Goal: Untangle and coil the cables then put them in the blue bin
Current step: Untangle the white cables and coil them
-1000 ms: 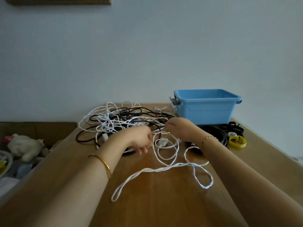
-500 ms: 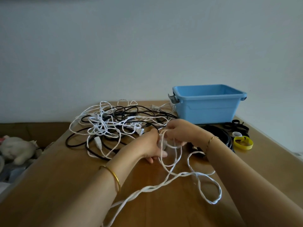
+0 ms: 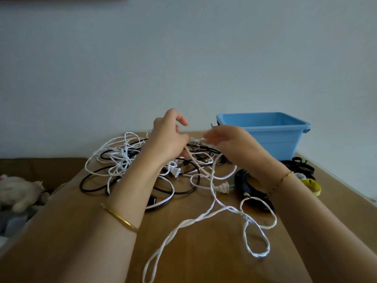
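No legible text or labels anywhere.

We see a smooth wooden table [image 3: 204, 252] with a soft sheen, a matt plastic blue bin [image 3: 275, 139] at right, a twisted matt white cable [image 3: 195, 220], glossy black cables [image 3: 91, 187], a shiny metal bangle [image 3: 120, 218] and a fluffy plush toy [image 3: 18, 190] at far left.

Loose tangle of white and black cables [image 3: 120, 162], loops trailing forward, just left of an upright blue bin [image 3: 275, 144]
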Demonstrator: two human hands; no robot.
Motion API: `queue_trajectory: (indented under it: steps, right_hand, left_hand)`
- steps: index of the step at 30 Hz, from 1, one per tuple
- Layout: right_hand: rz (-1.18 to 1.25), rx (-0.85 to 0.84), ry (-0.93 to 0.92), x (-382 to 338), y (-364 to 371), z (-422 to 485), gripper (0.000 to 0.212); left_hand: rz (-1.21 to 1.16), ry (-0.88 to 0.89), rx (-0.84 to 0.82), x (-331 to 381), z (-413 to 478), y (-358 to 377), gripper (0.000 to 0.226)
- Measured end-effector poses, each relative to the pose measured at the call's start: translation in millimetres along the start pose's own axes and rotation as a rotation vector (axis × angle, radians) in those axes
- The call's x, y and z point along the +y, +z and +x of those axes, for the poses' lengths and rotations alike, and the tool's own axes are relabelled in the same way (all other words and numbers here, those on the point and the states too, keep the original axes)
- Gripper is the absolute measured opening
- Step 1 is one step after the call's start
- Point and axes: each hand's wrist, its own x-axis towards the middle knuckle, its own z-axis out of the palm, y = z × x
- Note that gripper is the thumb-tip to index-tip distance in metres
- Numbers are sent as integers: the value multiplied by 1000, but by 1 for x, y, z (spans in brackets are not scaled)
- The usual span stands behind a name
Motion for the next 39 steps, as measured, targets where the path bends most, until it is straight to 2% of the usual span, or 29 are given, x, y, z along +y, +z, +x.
queue_trajectory:
  steps: [2, 4, 6, 9, 12, 15, 19, 24, 26, 30, 32, 36, 39]
  right_hand:
    - [272, -132, 17, -10, 1, -7, 21]
    - [123, -257, -21, -13, 9, -10, 20]
    - [-70, -282, -97, -11, 18, -9, 18]
    - [43, -103, -140, -6, 15, -6, 16]
    - [229, 64, -158, -2, 3, -2, 14]
    - [251, 91, -202, 1, 1, -1, 16]
    - [256, 161, -214, 5, 1, 1, 16]
    - [257, 190, -252, 8, 7, 1, 11]
    - [188, 165, -231, 12, 10, 3, 12]
    - [93, -11, -90, 23, 14, 3, 21]
    - [202, -97, -22, 27, 14, 2, 21]
    - [612, -234, 177, 36, 12, 3, 20]
    - [651, -243, 302, 47, 9, 4, 19]
  left_hand:
    - [-67, 10, 54, 0, 2, 0, 25]
    - [-196, -9, 88, 1, 4, 0, 24]
    - [-302, -50, 107, 1, 5, -1, 20]
    - [-376, -113, 28, -3, 6, -4, 17]
    - [-299, -114, -135, -5, 4, -6, 25]
    - [-288, -53, -237, -3, 2, -2, 21]
    - [-544, -110, -386, 1, -1, -1, 19]
    - [-678, -99, -554, 6, -6, -4, 30]
    - [-738, -82, -571, 7, -6, -5, 30]
    - [-1003, -100, -401, 4, 2, -13, 29]
    - [-1066, -111, -267, 1, 5, -16, 33]
    - [-1192, -128, -32, -2, 11, -23, 43]
    - [-1242, -73, 185, -4, 14, -35, 41]
